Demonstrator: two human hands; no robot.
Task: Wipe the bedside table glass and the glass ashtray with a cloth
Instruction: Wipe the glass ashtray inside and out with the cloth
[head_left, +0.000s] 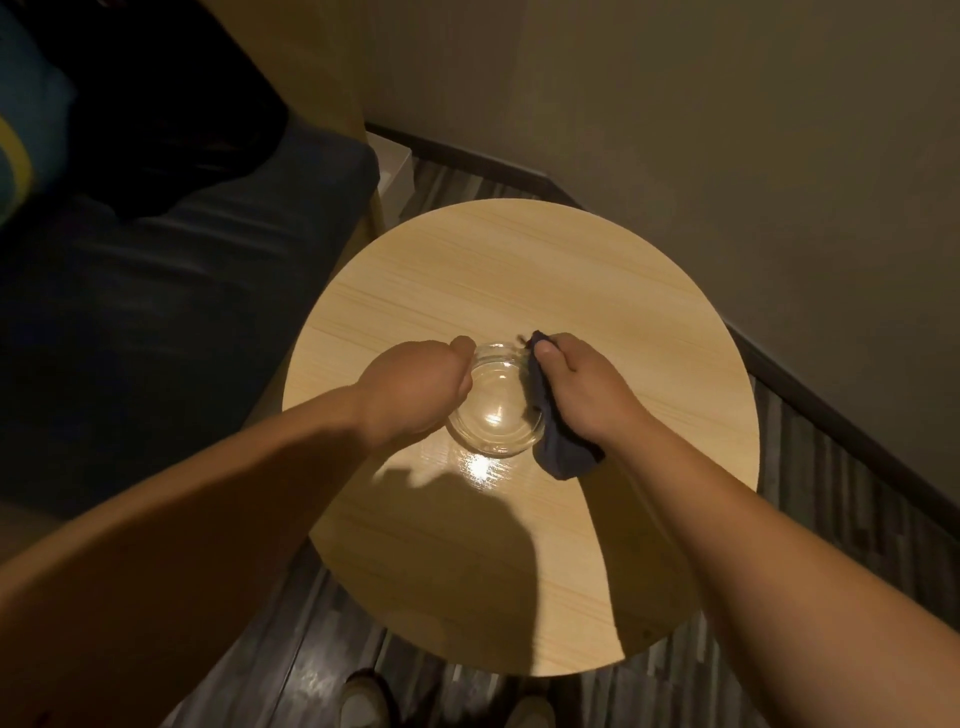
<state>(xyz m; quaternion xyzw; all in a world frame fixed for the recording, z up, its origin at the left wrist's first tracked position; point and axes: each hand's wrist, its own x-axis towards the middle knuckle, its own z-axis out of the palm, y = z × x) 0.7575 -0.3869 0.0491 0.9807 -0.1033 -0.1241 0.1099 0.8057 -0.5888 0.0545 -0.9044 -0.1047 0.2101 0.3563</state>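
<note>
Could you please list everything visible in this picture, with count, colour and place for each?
Glass ashtray: one, clear, on the table near its middle, between the hands.
Cloth: one, dark blue, against the ashtray's right rim.
Round table: one, light wood grain, centre of view.
Sofa seat: one, dark blue, left of the table.
Cushion: one, teal and yellow, far left.
Floor: dark striped, around the table.
Wall: beige, behind the table.
Shoes: two, pale, bottom edge.
Left hand: one, grips the ashtray's left rim.
Right hand: one, fingers hold the cloth.
</note>
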